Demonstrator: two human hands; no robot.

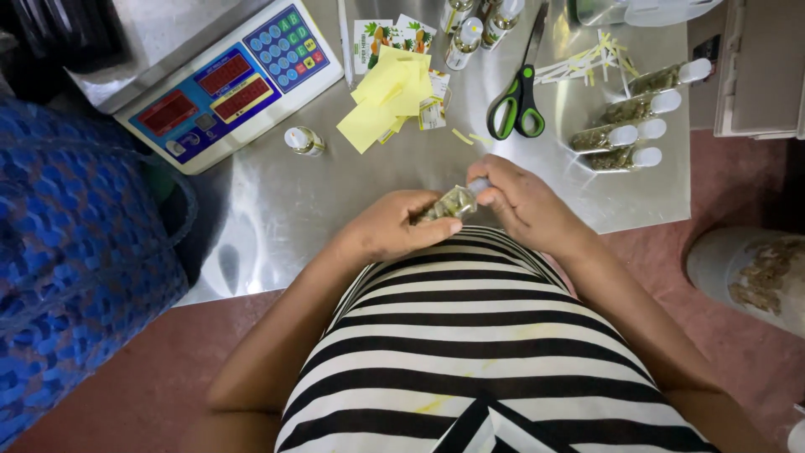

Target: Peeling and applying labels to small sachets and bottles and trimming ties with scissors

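Observation:
My left hand (392, 225) grips a small clear bottle (450, 204) filled with dried green herbs, held sideways just above the near edge of the steel table (285, 201). My right hand (520, 200) closes its fingers on the bottle's white cap end. Both hands meet in front of my striped shirt.
Several filled, capped bottles (625, 134) lie at the right. Green-handled scissors (518, 101), yellow paper slips (387, 94) and printed labels (373, 38) lie in the middle. One upright bottle (303, 140) stands near a weighing scale (214, 80). A blue woven bag (75, 260) is at left, a bucket (755, 273) at right.

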